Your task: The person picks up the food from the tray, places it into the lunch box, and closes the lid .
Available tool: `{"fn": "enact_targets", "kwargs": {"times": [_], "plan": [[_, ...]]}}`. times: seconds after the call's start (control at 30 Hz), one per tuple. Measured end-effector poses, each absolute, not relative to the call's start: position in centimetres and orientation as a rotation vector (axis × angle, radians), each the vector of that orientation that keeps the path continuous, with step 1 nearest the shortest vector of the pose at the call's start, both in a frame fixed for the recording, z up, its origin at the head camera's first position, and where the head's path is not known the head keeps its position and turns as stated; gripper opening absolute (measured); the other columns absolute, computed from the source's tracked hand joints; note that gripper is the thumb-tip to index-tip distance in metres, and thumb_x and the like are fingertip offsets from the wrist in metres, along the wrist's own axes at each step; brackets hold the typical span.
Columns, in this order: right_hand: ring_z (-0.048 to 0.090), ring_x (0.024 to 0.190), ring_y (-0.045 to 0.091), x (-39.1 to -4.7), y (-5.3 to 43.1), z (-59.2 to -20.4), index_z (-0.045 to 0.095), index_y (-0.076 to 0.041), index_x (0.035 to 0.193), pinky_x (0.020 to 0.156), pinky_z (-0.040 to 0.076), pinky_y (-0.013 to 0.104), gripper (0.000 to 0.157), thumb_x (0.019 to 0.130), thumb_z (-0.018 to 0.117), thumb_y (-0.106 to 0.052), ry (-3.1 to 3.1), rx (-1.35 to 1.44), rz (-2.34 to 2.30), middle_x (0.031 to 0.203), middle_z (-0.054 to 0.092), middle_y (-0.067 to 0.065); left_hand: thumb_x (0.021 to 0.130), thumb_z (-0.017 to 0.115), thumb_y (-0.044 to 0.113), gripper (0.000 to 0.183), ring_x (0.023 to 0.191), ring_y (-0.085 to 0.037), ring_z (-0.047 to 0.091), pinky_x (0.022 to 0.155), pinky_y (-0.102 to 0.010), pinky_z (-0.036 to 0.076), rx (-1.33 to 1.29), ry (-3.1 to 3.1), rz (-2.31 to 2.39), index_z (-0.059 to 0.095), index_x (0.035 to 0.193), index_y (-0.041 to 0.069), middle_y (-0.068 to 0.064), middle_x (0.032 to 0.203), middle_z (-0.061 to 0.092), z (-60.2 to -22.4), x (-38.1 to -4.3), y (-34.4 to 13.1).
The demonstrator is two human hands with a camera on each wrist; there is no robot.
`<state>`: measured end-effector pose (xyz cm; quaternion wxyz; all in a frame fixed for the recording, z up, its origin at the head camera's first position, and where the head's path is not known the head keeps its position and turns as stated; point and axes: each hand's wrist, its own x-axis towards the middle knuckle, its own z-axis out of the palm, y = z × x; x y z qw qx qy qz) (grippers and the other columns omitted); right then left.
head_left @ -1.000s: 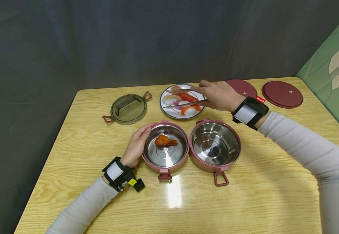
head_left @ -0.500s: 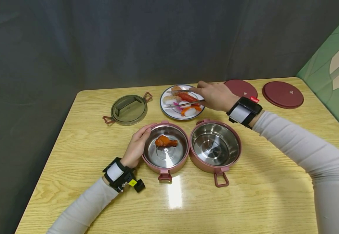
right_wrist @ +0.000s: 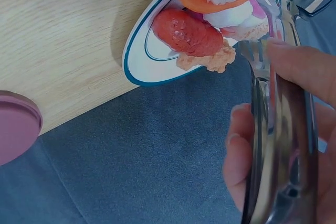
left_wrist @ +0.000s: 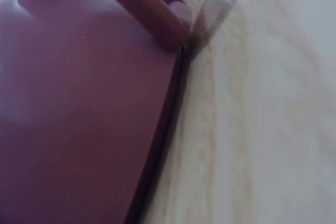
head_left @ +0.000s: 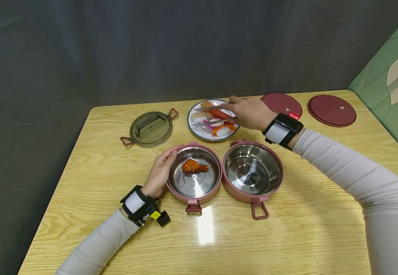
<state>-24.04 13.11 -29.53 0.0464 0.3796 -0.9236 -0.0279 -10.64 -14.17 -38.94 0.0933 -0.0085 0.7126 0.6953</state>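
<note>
My left hand [head_left: 159, 173] holds the side of a pink steel-lined lunch box tier [head_left: 193, 199], thumb at the rim. Inside that tier lies a chicken drumstick [head_left: 194, 165]. My right hand [head_left: 252, 112] grips metal tongs [right_wrist: 283, 140] over a white plate [head_left: 202, 134] with a blue rim. The tongs' two arms are spread apart, reaching across a red sausage [head_left: 219, 114] and sushi pieces [head_left: 223, 131]. In the right wrist view, the fork-like tips are beside the food, and the sausage [right_wrist: 186, 32] lies nearer the plate's edge.
A second pink tier [head_left: 241, 196] touches the first on its right, a loop latch at its front. The clear olive lid [head_left: 155, 133] with a handle lies back left. Two dark red round lids [head_left: 281, 103] [head_left: 332, 110] lie at the back right.
My right hand has shifted slightly left over the plate with the tongs, which stay spread. The left hand, tiers and drumstick have not moved.
</note>
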Motion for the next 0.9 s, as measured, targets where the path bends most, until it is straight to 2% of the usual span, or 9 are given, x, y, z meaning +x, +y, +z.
{"fn": "enact_targets", "kwargs": {"times": [0.27,0.4,0.67,0.9], "plan": [[0.050,0.104,0.032,-24.19,12.90,-29.57,0.060,-0.014,0.134,0.073,0.042,0.038,0.056,0.081,0.078,-0.014,-2.811,1.177,-0.071,0.118,0.063,0.016,0.106,0.034,0.017,0.039,0.128,-0.023,0.050,0.110,-0.035,0.039,0.000,2.059,2.118,0.047,0.140,0.004,-0.013,0.140,0.052,-38.94,-10.78,-14.20],[0.053,0.098,0.031,-24.18,12.80,-29.48,0.060,-0.014,0.135,0.068,0.043,0.036,0.056,0.081,0.078,-0.013,-2.829,1.161,-0.076,0.113,0.064,0.016,0.106,0.034,0.017,0.038,0.127,-0.024,0.051,0.109,-0.034,0.040,-0.009,2.065,2.113,0.047,0.140,0.004,-0.013,0.140,0.052,-38.91,-10.84,-14.20],[0.057,0.082,0.028,-24.28,12.48,-29.63,0.058,-0.016,0.137,0.056,0.043,0.031,0.054,0.086,0.071,-0.006,-2.828,1.122,-0.198,0.106,0.066,0.015,0.107,0.034,0.020,0.041,0.136,-0.023,0.041,0.115,-0.037,0.032,-0.016,2.122,2.069,0.044,0.143,0.005,-0.011,0.146,0.045,-38.79,-10.70,-14.07],[0.056,0.073,0.027,-24.24,12.28,-29.57,0.058,-0.014,0.136,0.052,0.042,0.029,0.053,0.085,0.070,-0.002,-2.850,1.116,-0.247,0.104,0.065,0.015,0.107,0.034,0.018,0.040,0.134,-0.024,0.044,0.114,-0.037,0.034,0.020,2.109,2.102,0.046,0.141,0.003,-0.013,0.144,0.048,-38.95,-10.83,-14.11]]}}
